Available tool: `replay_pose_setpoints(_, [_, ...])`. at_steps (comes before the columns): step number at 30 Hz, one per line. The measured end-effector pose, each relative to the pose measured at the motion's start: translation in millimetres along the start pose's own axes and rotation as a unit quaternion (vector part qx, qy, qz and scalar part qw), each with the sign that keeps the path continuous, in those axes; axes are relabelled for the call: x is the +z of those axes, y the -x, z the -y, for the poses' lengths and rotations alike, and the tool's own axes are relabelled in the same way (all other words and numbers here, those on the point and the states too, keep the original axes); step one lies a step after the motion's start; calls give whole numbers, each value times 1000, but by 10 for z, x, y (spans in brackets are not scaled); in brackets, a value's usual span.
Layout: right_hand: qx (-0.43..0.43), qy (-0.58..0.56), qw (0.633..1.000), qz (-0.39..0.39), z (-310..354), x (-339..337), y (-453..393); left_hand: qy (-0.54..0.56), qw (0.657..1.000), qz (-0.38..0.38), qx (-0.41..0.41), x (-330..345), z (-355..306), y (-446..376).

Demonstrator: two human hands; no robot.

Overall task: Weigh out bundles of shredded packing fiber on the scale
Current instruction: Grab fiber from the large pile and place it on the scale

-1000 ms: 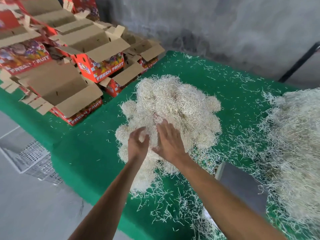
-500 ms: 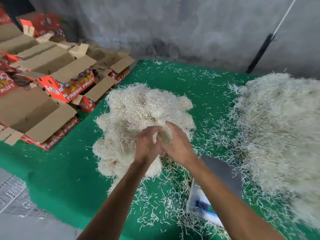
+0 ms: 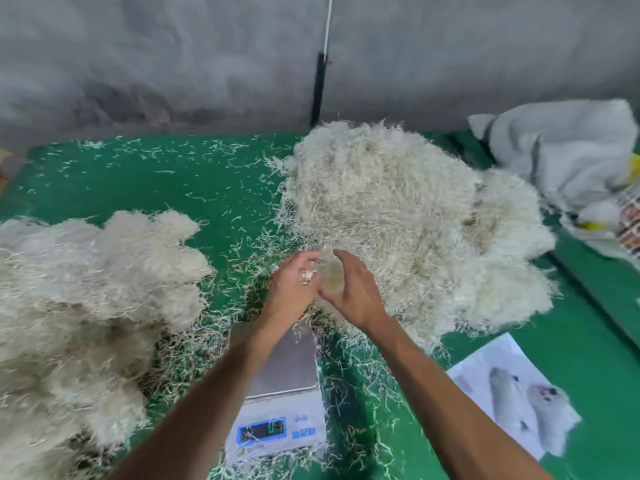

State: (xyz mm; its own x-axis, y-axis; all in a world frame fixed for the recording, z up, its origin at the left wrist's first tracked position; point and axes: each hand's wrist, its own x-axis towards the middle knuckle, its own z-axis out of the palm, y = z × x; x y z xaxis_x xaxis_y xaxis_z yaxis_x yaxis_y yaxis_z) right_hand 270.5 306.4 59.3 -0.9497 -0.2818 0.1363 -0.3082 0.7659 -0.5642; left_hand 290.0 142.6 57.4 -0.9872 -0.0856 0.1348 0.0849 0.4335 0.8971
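Cupping a small fiber wad [image 3: 330, 276] between our left hand [image 3: 290, 292] and right hand [image 3: 353, 289], we hold it just beyond the scale [image 3: 282, 393], with heaped fiber piles [image 3: 398, 216] on both sides of it.

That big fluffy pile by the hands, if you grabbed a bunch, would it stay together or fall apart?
Probably some of both. The big pile is thin tangled strands, so a handful would likely cling together yet squash softly. Loose bits would probably drop off, since stray strands already litter the green table. It looks light for its size, being mostly airy fluff.
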Motion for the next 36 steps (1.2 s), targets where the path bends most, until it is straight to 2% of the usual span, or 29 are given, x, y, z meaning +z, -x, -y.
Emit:
replay_pose_setpoints(3, [3, 26, 1000, 1, -264, 2, -248, 0, 999, 44, -5, 303, 13, -235])
replay_pose_setpoints(6, [-3, 81, 995, 52, -554, 80, -500, -61, 993, 101, -26, 519, 136, -500])
replay_pose_setpoints(10, [-4, 180, 979, 94, -1014, 223, -674, -129, 954, 255, -94, 781, 421, -784])
replay_pose_setpoints(12, [-2, 217, 971, 97, -1182, 272, -741, -187, 933, 288, -108, 980, 583, -836])
replay_pose_setpoints(14, [10, 210, 972, 105, -1297, 321, -801, -234, 923, 279, -121, 1180, 719, -864])
replay_pose_setpoints(16, [48, 138, 983, 112, -1344, 347, -861, -244, 932, 239, -122, 1308, 784, -861])
replay_pose_setpoints(18, [79, 21, 992, 92, -1324, 335, -928, -209, 954, 175, -127, 1304, 791, -924])
replay_pose_setpoints(20, [69, -56, 994, 71, -1274, 286, -971, -131, 967, 122, -182, 1127, 708, -1078])
replay_pose_setpoints(22, [53, -47, 995, 66, -1239, 269, -951, -65, 972, 79, -213, 822, 572, -1292])
replay_pose_setpoints(24, [31, 1, 996, 81, -1201, 308, -912, -37, 977, 70, -199, 455, 374, -1458])
replay_pose_setpoints(26, [-12, 32, 998, 51, -1110, 340, -909, -22, 978, 54, -202, 153, 109, -1538])
replay_pose_setpoints(29, [26, 2, 1000, 5, -936, 176, -1010, 88, 964, -20, -249, -180, -258, -1531])
replay_pose_setpoints(30, [30, 21, 999, 5, -899, 95, -1034, 118, 962, -44, -241, -289, -337, -1506])
replay_pose_setpoints(33, [24, 81, 996, 34, -741, -125, -1035, -2, 996, -29, -88, -604, -481, -1282])
replay_pose_setpoints(34, [38, 73, 996, 38, -655, -175, -1040, -20, 998, 9, -62, -625, -501, -1218])
replay_pose_setpoints(36, [70, 27, 996, 40, -464, -233, -1063, -18, 991, 102, -80, -513, -651, -1171])
